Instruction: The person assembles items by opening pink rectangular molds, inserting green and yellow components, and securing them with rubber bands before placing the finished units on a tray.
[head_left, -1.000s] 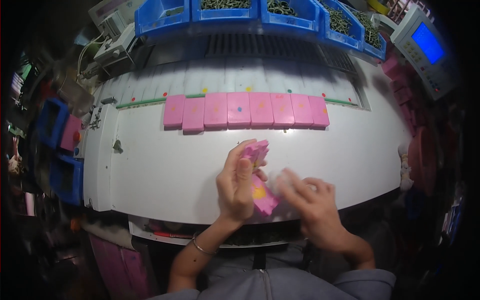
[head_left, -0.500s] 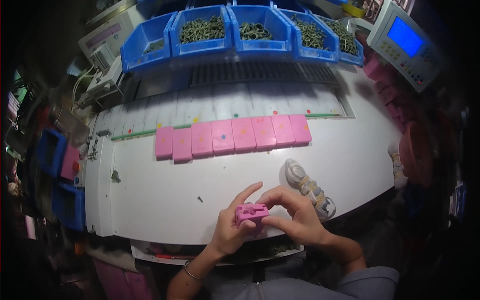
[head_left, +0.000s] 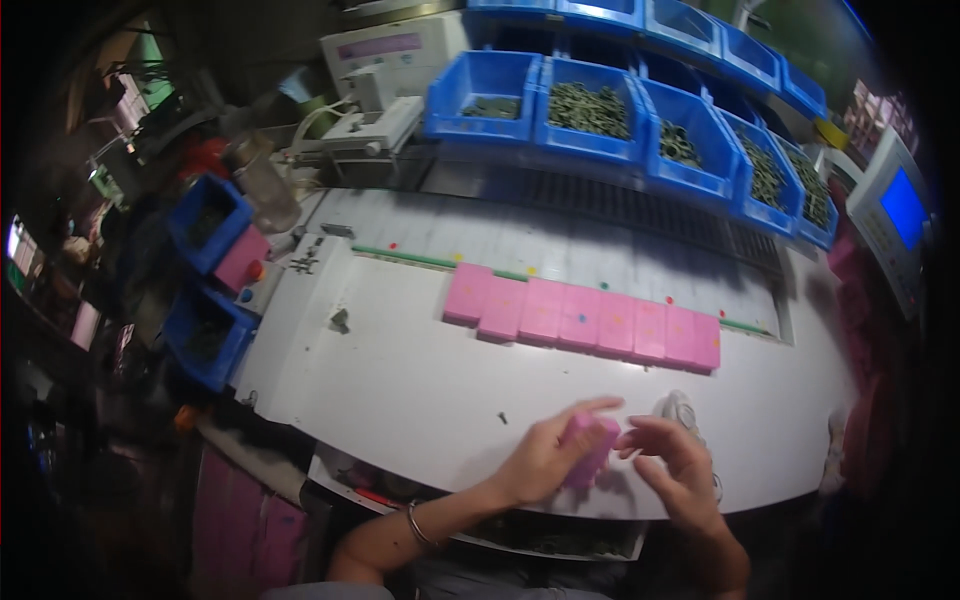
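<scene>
My left hand [head_left: 540, 462] is closed around a pink mould block [head_left: 590, 448], which stands tilted above the near part of the white table. Its index finger stretches out past the top of the block. Just to the right, my right hand [head_left: 682, 475] is off the block, with fingers apart and slightly bent and nothing visible in them. Beyond both hands, several similar pink blocks [head_left: 580, 320] lie side by side in a row, with small coloured dots on some. Partly hidden behind my right hand is a whitish wrapped bundle [head_left: 680, 408].
Blue bins [head_left: 590, 110] with small green pieces hang along the back. A control panel with a blue screen [head_left: 902, 208] stands at the right. A small dark piece [head_left: 502, 418] lies on the white table [head_left: 420, 350]. Below its edge is an open drawer [head_left: 570, 540].
My right hand has let go of the pink mould block and moved off to the right. My left hand keeps hold and has turned the block. The whole view has swung to the left.
</scene>
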